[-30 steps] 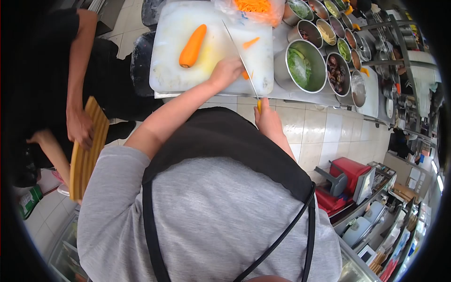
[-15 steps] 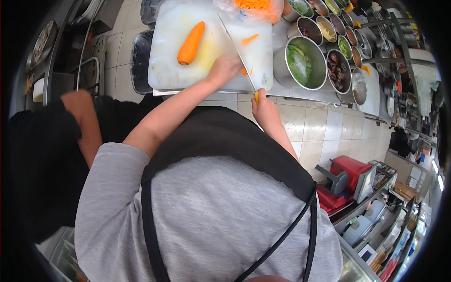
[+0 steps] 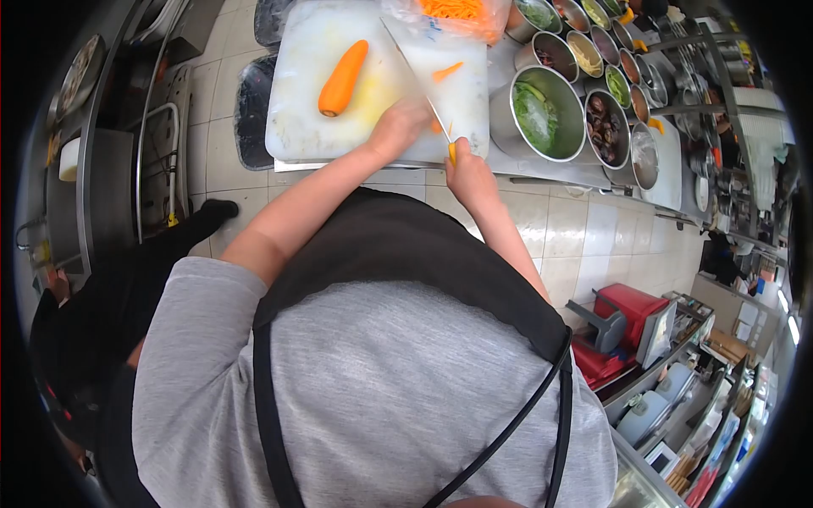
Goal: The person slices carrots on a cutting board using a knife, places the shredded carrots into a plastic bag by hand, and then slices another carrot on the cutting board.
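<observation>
My right hand is closed round the yellow handle of a long kitchen knife, its blade pointing away across the white cutting board. Close to the blade's left side is my left hand, slightly blurred, its fingers curled in; whatever they hold is hidden. Small orange carrot pieces show by the fingertips and the blade. A whole peeled carrot lies on the left of the board. Further off to the right lies a loose carrot scrap.
A clear bag of shredded carrot sits at the board's far edge. To the right stand several metal pots, including one with green leaves. Black bins are left of the board. A person in black is at my left.
My right hand and the knife have moved left and slightly away from me. My left hand stays almost in place. The person at left has moved away and lower in view.
</observation>
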{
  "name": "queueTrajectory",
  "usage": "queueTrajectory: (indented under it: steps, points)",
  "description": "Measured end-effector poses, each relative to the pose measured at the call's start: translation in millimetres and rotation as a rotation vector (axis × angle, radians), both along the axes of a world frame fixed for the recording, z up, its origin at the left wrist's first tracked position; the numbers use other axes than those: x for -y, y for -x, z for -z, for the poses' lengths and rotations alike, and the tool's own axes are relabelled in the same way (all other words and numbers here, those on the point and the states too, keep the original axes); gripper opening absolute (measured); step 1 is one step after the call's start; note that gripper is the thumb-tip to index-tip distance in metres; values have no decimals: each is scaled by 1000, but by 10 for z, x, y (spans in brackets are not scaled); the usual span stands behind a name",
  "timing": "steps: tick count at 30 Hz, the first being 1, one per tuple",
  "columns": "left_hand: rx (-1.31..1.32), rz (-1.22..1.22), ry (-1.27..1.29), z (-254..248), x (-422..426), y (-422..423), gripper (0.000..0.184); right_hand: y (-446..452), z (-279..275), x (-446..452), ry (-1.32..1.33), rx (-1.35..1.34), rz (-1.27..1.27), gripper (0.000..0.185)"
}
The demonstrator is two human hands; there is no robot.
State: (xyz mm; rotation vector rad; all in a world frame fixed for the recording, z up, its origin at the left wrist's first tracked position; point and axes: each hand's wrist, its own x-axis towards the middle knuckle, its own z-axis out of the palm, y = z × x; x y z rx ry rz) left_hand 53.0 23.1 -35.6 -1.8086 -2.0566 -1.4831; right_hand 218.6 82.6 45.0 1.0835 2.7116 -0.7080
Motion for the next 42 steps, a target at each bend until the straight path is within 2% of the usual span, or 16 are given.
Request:
queueTrajectory:
  steps: [8, 11, 13, 17, 19, 23, 25, 29, 37, 42]
  points:
    - [27, 4, -5, -58, 1, -17, 15, 16, 29, -55, 36, 39, 33, 24]
    - [37, 12, 20, -60, -6, -14, 18, -55, -6, -147, 103, -82, 35, 27]
    - [37, 22, 52, -56, -1, -2, 20, -66, -295, -140, 516, 6, 245, 30]
    - [-3, 98, 151, -90, 10, 14, 19, -205, -182, -107, 503, -10, 267, 31]
    - [-9, 121, 183, -121, 4, 35, 18, -283, -5, -108, 343, -94, 174, 30]
    - [-45, 147, 146, -162, 7, 67, 14, -268, 9, -65, 285, -81, 143, 30]
    - [-41, 158, 157, -164, 49, 92, 13, -275, 8, -30, 128, -105, 62, 30]
    - [-6, 152, 150, -105, 225, 136, 12, -276, -19, 4, 92, -54, 44, 30]
    - [-16, 102, 39, -34, 83, 62, 11, -332, -82, 44, 54, -197, -36, 30]
    - [7, 165, 34, -203, 22, 30, 10, -322, -87, 62, 35, -96, -30, 29]
